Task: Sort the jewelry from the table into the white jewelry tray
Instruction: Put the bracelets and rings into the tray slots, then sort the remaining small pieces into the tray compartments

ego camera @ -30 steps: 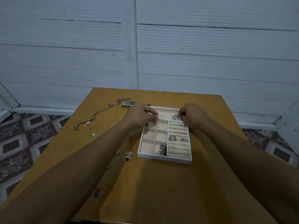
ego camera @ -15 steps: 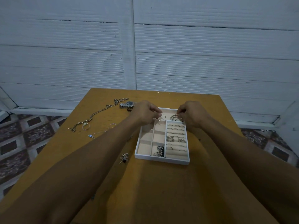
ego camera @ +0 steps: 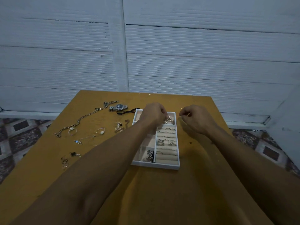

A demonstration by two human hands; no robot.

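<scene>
While my left hand [ego camera: 153, 115] is pinching thin, springy silver bangles [ego camera: 169, 120] into the white jewelry tray [ego camera: 155, 164] at its far right, my right hand [ego camera: 197, 118] is hovering curled beside it on the worktop [ego camera: 162, 200]; whether it is holding anything, I cannot tell.

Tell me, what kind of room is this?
Probably a room in someone's home: a plain wooden table pushed against a white panelled wall, with patterned floor tiles beside it.

Both forearms extended forward; left hand [ego camera: 153, 115] fingers curled downward, right hand [ego camera: 195, 119] loosely fisted, knuckles up.
</scene>
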